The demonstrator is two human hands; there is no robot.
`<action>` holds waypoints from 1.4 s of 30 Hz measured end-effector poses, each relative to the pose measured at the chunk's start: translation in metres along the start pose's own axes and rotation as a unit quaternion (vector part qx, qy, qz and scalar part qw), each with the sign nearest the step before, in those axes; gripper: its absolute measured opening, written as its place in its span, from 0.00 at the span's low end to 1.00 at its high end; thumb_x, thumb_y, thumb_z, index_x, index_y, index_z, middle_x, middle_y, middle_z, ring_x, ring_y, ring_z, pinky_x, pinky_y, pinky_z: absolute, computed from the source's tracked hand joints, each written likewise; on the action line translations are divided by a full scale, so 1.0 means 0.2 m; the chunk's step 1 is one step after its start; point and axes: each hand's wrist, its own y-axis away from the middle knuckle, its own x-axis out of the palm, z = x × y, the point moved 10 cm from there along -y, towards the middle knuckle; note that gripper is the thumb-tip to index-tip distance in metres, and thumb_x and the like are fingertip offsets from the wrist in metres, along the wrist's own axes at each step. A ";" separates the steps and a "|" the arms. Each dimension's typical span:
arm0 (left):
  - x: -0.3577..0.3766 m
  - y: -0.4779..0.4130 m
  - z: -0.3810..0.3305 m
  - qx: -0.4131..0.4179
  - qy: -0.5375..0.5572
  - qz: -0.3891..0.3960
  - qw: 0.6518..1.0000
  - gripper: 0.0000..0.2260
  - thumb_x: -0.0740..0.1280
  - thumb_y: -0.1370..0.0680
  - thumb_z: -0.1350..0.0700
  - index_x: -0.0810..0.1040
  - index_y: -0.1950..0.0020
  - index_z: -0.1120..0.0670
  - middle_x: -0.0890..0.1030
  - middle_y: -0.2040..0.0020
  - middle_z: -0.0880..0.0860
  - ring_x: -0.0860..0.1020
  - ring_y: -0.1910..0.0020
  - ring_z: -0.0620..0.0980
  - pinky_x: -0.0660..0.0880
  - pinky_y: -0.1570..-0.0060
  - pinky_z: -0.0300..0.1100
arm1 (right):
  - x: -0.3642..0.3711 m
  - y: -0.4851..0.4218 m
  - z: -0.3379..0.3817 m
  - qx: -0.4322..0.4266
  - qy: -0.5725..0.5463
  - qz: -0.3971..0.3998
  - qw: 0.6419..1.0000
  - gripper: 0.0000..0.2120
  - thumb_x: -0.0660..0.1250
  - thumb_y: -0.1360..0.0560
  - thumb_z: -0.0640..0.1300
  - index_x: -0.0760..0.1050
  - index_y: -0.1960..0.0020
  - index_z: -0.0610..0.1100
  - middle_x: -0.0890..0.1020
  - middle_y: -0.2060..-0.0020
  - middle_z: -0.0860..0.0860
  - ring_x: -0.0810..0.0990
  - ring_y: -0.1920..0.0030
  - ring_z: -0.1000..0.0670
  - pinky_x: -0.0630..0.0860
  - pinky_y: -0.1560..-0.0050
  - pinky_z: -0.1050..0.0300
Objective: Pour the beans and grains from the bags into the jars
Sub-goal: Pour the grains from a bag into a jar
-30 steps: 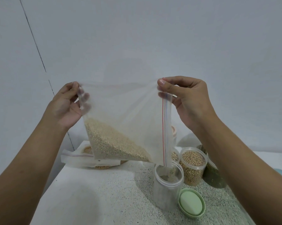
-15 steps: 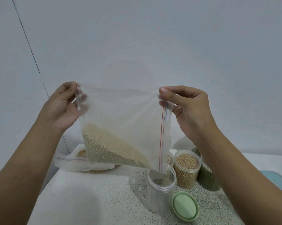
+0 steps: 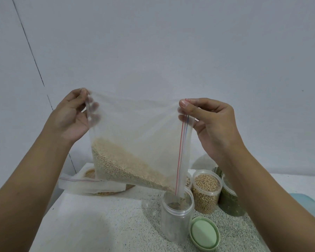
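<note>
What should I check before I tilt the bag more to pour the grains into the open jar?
1. Left hand pinches the bag at its raised corner: ok.
2. Right hand pinches the zip end: ok.
3. Low corner sits at the clear jar mouth: ok.
4. Green lid off, beside the jar: ok.
5. Zip open at the low corner: cannot tell.
6. Jar steadied by a hand: not ok.

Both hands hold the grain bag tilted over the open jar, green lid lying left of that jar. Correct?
Not the lid: in the head view the green lid lies right of the open jar, on the counter. The rest stands: left hand and right hand hold the grain bag tilted over that jar.
</note>
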 end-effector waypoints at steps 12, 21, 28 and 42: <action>0.04 -0.03 0.00 -0.009 0.007 -0.006 1.000 0.11 0.67 0.19 0.53 0.82 0.62 0.47 0.80 0.63 0.44 0.82 0.60 0.44 0.78 0.63 0.41 | -0.02 0.01 0.02 -0.001 -0.007 0.003 1.000 0.04 0.77 0.35 0.35 0.85 0.61 0.37 0.84 0.63 0.42 0.83 0.59 0.44 0.81 0.55 0.54; 0.07 -0.03 -0.02 -0.008 -0.007 0.001 1.000 0.13 0.67 0.20 0.52 0.83 0.64 0.47 0.80 0.64 0.43 0.82 0.61 0.43 0.77 0.60 0.42 | -0.01 0.02 0.04 -0.004 -0.006 0.006 1.000 0.03 0.76 0.34 0.35 0.85 0.60 0.37 0.84 0.64 0.43 0.83 0.59 0.44 0.81 0.54 0.54; 0.10 -0.04 -0.04 -0.007 -0.012 0.011 1.000 0.13 0.67 0.19 0.52 0.82 0.63 0.47 0.79 0.64 0.43 0.82 0.61 0.44 0.77 0.61 0.41 | -0.02 0.04 0.04 -0.003 -0.015 0.002 1.000 0.03 0.76 0.35 0.35 0.85 0.62 0.37 0.84 0.63 0.43 0.83 0.59 0.44 0.81 0.54 0.54; 0.14 -0.04 -0.05 -0.003 -0.015 0.017 1.000 0.12 0.67 0.19 0.53 0.82 0.62 0.47 0.79 0.62 0.43 0.81 0.60 0.45 0.77 0.62 0.41 | -0.03 0.05 0.05 -0.004 -0.007 0.006 1.000 0.02 0.76 0.35 0.35 0.86 0.63 0.39 0.84 0.64 0.43 0.82 0.61 0.45 0.80 0.54 0.53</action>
